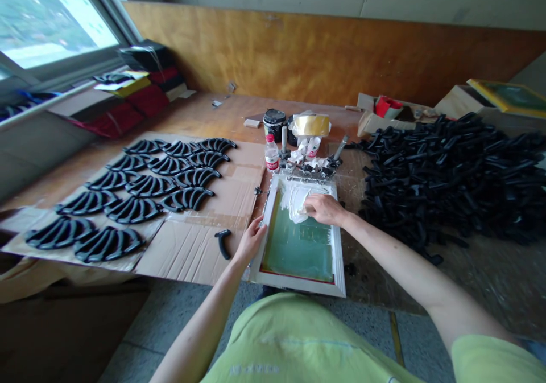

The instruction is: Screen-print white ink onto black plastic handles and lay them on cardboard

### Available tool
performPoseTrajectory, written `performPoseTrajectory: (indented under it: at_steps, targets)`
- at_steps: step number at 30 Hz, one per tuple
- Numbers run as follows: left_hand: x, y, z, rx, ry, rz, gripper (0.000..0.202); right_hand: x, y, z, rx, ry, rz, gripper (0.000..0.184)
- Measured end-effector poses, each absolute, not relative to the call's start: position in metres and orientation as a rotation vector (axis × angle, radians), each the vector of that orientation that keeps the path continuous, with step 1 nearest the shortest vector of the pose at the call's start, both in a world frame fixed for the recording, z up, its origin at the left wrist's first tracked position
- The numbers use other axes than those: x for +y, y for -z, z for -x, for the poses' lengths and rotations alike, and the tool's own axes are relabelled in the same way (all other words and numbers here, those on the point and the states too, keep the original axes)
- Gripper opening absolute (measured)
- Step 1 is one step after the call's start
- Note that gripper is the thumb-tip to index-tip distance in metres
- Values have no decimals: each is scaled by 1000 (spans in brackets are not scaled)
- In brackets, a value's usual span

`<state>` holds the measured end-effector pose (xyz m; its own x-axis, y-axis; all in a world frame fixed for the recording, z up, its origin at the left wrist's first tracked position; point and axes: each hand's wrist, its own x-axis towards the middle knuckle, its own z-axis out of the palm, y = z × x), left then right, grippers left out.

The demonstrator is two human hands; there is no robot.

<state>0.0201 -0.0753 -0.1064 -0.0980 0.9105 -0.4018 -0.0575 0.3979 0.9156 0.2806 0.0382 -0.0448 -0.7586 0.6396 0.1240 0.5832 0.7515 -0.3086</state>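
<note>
A white-framed printing screen [340,258] with green mesh lies in front of me, smeared with white ink at its far end. My left hand [251,241] grips the frame's left edge. My right hand [323,208] is closed over something white, a squeegee or scraper I cannot make out, pressed on the ink [294,196]. A single black curved handle [222,243] lies on the cardboard just left of my left hand.
Fanned groups of black handles [140,192] cover a cardboard sheet [200,246] at left. A big heap of black handles [452,172] fills the right. Behind the screen stand a small bottle [271,152], a black can [273,122], a tape roll [311,124] and clamps.
</note>
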Motion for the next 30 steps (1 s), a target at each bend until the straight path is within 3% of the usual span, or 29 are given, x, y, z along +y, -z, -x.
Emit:
performPoseTrajectory:
  at_steps: [5, 10, 15, 19, 24, 28, 30]
  targets:
    - [-77, 106, -20, 1471, -960, -866, 68, 23, 67, -277, -2667, -263, 886, 31]
    - [-76, 87, -22, 1453, -953, -821, 70, 40, 56, -276, -2560, -372, 1021, 21]
    - [-73, 36, -15, 1414, -988, -833, 67, 101, 18, -273, -2350, -255, 1381, 58]
    - [-53, -10, -20, 1391, -1137, -889, 59, 122, 12, -320, -2039, -177, 1531, 38]
    - [-6, -46, -40, 1118, -1458, -843, 48, 87, 66, -363, -1801, -403, 1804, 15]
    - [-3, -20, -57, 1170, -1565, -660, 48, 39, 104, -334, -2242, -554, 1483, 25]
    - [-21, 9, -72, 1193, -1376, -575, 52, 17, 105, -311, -2333, -457, 1423, 21]
